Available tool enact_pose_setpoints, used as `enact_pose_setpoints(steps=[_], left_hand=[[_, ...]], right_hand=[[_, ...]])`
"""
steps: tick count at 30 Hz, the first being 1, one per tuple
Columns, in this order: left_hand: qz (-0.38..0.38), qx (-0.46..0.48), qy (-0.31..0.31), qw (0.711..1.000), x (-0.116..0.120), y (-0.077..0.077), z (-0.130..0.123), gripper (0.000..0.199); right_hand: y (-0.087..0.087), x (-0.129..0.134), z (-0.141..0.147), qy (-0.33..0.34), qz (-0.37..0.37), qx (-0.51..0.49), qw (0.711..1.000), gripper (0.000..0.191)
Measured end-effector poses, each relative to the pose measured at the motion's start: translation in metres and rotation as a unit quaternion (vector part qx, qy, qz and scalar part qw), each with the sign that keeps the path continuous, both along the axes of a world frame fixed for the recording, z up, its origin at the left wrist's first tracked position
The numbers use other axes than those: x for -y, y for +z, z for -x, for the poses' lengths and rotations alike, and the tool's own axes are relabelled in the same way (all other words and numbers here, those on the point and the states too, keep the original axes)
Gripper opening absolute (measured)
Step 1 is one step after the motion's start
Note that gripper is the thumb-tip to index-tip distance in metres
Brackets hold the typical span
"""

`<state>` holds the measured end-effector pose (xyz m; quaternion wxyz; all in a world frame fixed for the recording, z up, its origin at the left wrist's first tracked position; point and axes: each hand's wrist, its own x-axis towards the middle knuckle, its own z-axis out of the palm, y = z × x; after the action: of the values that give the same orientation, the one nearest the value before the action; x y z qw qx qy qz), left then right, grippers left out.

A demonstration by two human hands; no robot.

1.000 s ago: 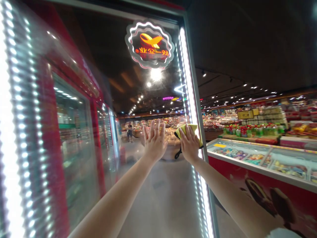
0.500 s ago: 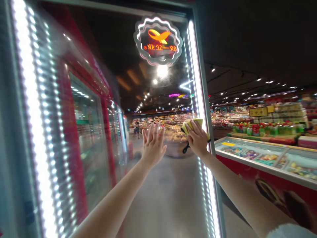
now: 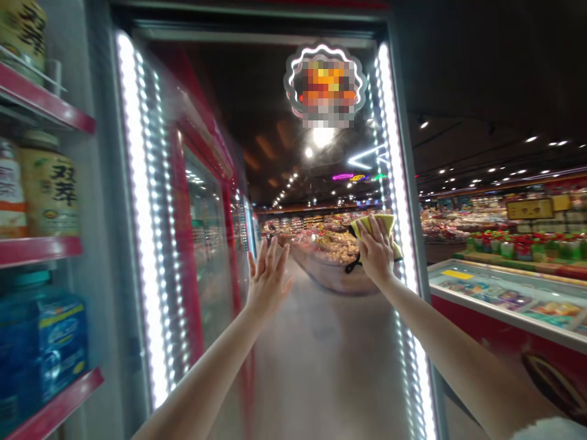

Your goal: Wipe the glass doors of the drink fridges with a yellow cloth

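Observation:
A glass door with bright LED strips down both sides stands in front of me. My right hand presses a yellow cloth with dark edging against the glass, beside the right LED strip. A black loop hangs from the cloth at its lower left. Farther left, my left hand is raised with fingers spread and holds nothing. Whether its palm touches the glass I cannot tell. A lit scalloped sign, blurred out in its middle, is near the top of the door.
Shelves with red edges at the left carry a yellow-labelled container and blue bottles. A chest freezer stands at the right, outside the door frame. Shop displays and ceiling lights lie beyond.
The view has swung left, bringing the shelves into sight. Against the door, my left hand has shifted left. My right hand stays with the cloth near the right strip.

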<state>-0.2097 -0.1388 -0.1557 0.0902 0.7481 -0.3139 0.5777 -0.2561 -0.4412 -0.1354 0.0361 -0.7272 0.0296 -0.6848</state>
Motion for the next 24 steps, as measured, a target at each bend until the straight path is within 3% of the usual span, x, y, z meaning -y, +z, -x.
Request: enact_pose_setpoints(steps=[3,6,8,10,13,16,18,20,22,24], left_hand=[[0.029,-0.017,0.019,0.999,-0.013,-0.002,-0.005,0.093],[0.033,-0.025,0.030,0.999,-0.023,-0.006,-0.008,0.094],[0.024,-0.022,0.038,0.999,-0.032,-0.009,-0.010,0.095],[0.017,-0.018,0.048,0.999,-0.045,-0.012,-0.011,0.097],[0.019,-0.019,0.060,0.998,-0.065,-0.016,-0.015,0.098],[0.027,-0.024,0.066,0.997,-0.077,-0.021,-0.018,0.098],[0.033,-0.028,0.064,0.997,-0.076,-0.024,-0.017,0.099],[0.040,-0.025,0.050,0.998,-0.068,-0.025,-0.013,0.099],[0.038,-0.007,0.022,0.999,-0.055,-0.023,-0.006,0.096],[0.005,0.022,-0.016,1.000,-0.036,-0.016,0.000,0.091]], right_hand=[[0.015,-0.044,-0.017,0.015,-0.023,-0.007,1.000,0.051],[-0.005,-0.075,-0.021,0.047,0.116,-0.074,0.989,0.049],[-0.024,-0.076,-0.020,0.070,0.217,-0.114,0.967,0.048],[-0.031,-0.068,-0.020,0.082,0.247,-0.124,0.958,0.048],[-0.013,-0.071,-0.027,0.081,0.143,-0.071,0.984,0.048],[0.012,-0.106,-0.041,0.083,0.024,-0.028,0.996,0.050],[0.016,-0.134,-0.049,0.102,0.030,-0.047,0.993,0.051],[0.012,-0.153,-0.052,0.145,0.084,-0.089,0.982,0.053],[0.006,-0.158,-0.050,0.217,0.116,-0.135,0.960,0.058],[0.007,-0.152,-0.042,0.318,0.087,-0.166,0.929,0.063]])
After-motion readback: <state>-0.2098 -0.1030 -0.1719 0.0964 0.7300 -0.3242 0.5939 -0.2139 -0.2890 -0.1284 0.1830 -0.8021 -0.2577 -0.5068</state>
